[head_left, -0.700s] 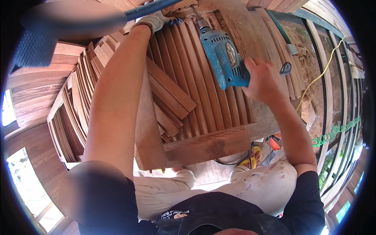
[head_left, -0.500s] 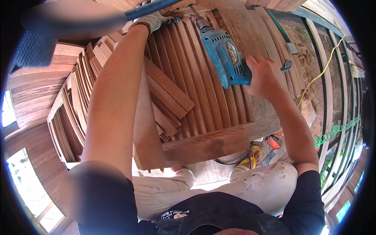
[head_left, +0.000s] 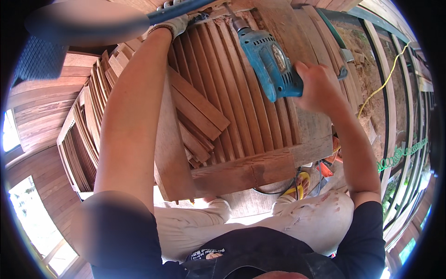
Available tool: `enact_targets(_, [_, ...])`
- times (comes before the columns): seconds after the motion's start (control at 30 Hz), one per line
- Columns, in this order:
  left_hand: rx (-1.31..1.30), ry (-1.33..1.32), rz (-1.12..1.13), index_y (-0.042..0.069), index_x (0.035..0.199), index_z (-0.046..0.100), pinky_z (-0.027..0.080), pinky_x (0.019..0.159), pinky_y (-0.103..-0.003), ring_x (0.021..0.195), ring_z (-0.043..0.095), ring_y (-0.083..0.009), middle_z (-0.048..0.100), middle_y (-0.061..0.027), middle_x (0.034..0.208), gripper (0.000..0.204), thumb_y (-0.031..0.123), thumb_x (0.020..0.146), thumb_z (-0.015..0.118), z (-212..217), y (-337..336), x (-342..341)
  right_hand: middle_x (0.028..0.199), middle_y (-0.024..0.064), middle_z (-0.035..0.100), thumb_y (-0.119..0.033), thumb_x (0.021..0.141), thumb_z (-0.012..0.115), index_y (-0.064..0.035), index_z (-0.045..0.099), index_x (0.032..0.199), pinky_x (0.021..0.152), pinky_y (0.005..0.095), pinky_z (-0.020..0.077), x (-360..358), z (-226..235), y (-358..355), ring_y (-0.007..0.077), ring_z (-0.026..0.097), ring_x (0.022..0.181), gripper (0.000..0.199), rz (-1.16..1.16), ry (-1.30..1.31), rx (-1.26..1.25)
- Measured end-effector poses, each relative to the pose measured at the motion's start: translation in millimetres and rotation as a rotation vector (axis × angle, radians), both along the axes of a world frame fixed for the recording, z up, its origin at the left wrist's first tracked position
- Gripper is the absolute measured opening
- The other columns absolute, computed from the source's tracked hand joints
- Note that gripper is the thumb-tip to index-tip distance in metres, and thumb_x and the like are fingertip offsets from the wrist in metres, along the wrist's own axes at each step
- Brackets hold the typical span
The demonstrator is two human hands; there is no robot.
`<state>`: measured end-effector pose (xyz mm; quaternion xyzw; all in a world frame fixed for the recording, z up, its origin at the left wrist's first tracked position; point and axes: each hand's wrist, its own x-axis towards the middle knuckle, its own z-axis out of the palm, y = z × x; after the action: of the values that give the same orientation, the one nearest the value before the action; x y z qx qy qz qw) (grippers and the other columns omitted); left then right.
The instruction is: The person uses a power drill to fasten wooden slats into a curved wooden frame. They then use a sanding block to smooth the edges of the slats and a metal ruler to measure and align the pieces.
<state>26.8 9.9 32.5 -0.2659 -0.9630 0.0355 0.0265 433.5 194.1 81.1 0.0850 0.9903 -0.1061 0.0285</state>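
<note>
My right hand point(head_left: 319, 88) grips the handle of a blue electric drill point(head_left: 269, 63), whose bit points at the far end of a wooden louvred frame point(head_left: 246, 172). The frame holds several slanted wooden slats point(head_left: 232, 102). My left hand point(head_left: 174, 22), in a light work glove, reaches over the far edge of the frame and presses on a blue bar point(head_left: 186, 7) there; its fingers are partly hidden. Loose slats point(head_left: 195, 111) lie across the frame under my left forearm.
More louvred panels and slats point(head_left: 88, 125) are stacked to the left. A yellow cord point(head_left: 385, 79) and a green coiled cord point(head_left: 399, 156) run along wooden rails at the right. Orange and yellow tools point(head_left: 320, 169) lie below the frame near my knees.
The drill and my right hand have shifted slightly toward the far end of the frame. My left arm has stayed in place.
</note>
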Motion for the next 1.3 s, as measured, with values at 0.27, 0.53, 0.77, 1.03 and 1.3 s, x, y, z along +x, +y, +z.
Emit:
enact_targets(0.27, [-0.018, 0.01, 0.0, 0.019, 0.144, 0.044, 0.044, 0.107, -0.056, 0.133, 0.049, -0.0414, 0.046, -0.0166, 0.15, 0.083, 0.062, 0.08, 0.074, -2, -2, 0, 0.088, 0.0149, 0.07, -0.018, 0.068, 0.081, -0.0081, 0.062, 0.104, 0.085, 0.0485, 0.0532, -3, -3, 22, 0.0396, 0.069, 0.092, 0.042, 0.04, -0.044, 0.006])
enact_targets(0.53, [-0.037, 0.021, 0.001, 0.02, 0.147, 0.042, 0.042, 0.109, -0.058, 0.136, 0.047, -0.0415, 0.045, -0.016, 0.152, 0.085, 0.064, 0.081, 0.072, 0, -1, -1, 0.085, 0.0162, 0.069, -0.017, 0.066, 0.081, -0.0077, 0.063, 0.104, 0.078, 0.0487, 0.0548, -3, -10, 33, 0.0386, 0.07, 0.088, 0.043, 0.051, 0.0, -0.028])
enact_targets(0.77, [-0.053, 0.027, 0.004, 0.021, 0.149, 0.041, 0.04, 0.11, -0.059, 0.138, 0.045, -0.0417, 0.044, -0.0156, 0.153, 0.086, 0.067, 0.082, 0.07, -1, 0, -2, 0.086, 0.017, 0.07, -0.016, 0.065, 0.081, -0.0065, 0.063, 0.103, 0.078, 0.0482, 0.0549, -3, 0, 33, 0.0386, 0.07, 0.088, 0.043, 0.029, 0.032, -0.031])
enact_targets(1.03, [-0.064, 0.036, -0.002, 0.022, 0.151, 0.039, 0.038, 0.112, -0.061, 0.14, 0.043, -0.0419, 0.043, -0.015, 0.155, 0.088, 0.069, 0.083, 0.068, -1, 3, 0, 0.087, 0.0169, 0.071, -0.013, 0.066, 0.08, -0.007, 0.064, 0.105, 0.08, 0.0476, 0.0547, -6, 4, 37, 0.0388, 0.069, 0.089, 0.042, 0.022, -0.021, -0.091])
enact_targets(1.3, [-0.074, 0.042, -0.002, 0.023, 0.153, 0.037, 0.036, 0.113, -0.063, 0.143, 0.041, -0.0421, 0.041, -0.0145, 0.157, 0.089, 0.072, 0.084, 0.065, 0, 4, -1, 0.091, 0.0179, 0.071, -0.015, 0.068, 0.08, -0.0061, 0.064, 0.102, 0.079, 0.0477, 0.0547, -8, 9, 33, 0.0387, 0.07, 0.09, 0.039, 0.029, -0.098, -0.116])
